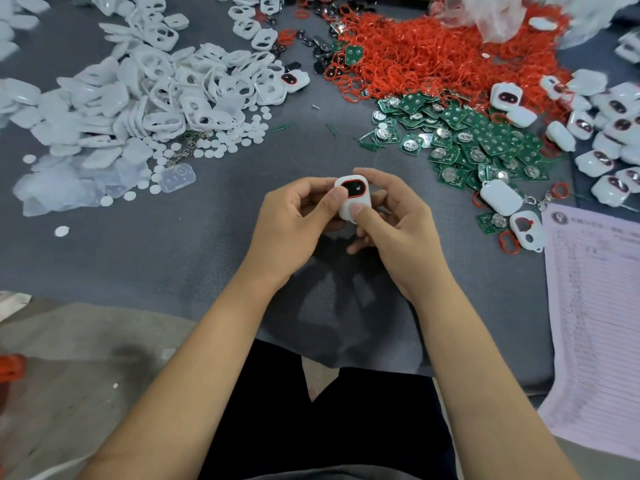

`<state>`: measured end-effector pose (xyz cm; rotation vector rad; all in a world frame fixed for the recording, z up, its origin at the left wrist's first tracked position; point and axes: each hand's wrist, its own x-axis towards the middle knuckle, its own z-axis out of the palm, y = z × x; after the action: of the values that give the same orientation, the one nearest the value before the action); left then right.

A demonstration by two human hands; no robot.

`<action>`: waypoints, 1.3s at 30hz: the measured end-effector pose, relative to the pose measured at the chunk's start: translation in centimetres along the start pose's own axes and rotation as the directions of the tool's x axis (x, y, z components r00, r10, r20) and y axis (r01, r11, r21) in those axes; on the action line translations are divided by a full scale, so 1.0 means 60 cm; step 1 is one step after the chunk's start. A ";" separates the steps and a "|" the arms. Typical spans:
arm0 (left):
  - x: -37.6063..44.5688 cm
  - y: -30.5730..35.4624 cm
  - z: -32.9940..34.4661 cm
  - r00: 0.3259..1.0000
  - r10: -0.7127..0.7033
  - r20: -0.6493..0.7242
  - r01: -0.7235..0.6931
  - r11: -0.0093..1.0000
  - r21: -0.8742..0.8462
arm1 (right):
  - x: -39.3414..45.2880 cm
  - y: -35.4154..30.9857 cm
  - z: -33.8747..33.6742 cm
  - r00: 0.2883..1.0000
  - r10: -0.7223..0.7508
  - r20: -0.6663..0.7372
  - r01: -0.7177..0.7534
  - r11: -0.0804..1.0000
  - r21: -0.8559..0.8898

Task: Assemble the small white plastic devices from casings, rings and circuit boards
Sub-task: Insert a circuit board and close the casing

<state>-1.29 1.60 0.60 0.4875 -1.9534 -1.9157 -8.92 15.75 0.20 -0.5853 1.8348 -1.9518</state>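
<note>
Grey cloth-covered worktable (pixel 207 258), its near edge draping toward the seated person's lap. Both hands meet at mid-table, just above the cloth. Left hand (pixel 294 220) and right hand (pixel 398 220) together hold one small white device (pixel 353 199), fingers curled round its sides, each thumb pressing on its face. The device shows a dark window ringed in red near its top.

Far left: a sprawl of white casings (pixel 145 95), with small white discs (pixel 239 133) scattered along its near edge and a few clear plastic pieces (pixel 176 178). Far centre to right: a heap of red rings (pixel 433 53). Nearer, beside it: a pile of green circuit boards (pixel 481 140), many with coin cells. Right edge: finished white devices (pixel 609 133) in a loose heap. A printed pale-pink sheet (pixel 595 306) hangs over the table's right corner. Bare floor (pixel 69 358) shows lower left.
</note>
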 end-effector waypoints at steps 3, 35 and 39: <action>-0.001 0.001 0.000 0.999 0.023 0.027 -0.023 0.999 0.028 | 0.004 -0.004 -0.004 0.998 0.035 0.045 -0.037 0.998 0.052; -0.019 0.025 0.164 0.946 0.082 0.314 -0.163 0.958 0.238 | -0.096 -0.037 -0.144 0.947 -0.029 -0.321 0.024 1.000 -0.020; -0.011 0.029 0.242 0.927 0.049 0.373 -0.110 0.983 0.145 | -0.116 -0.048 -0.185 0.855 -0.033 -0.518 0.070 0.996 0.050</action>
<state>-7.72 14.66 2.09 0.0855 -2.3376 -1.9114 -9.25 29.00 2.28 -0.0784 2.0543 -2.3666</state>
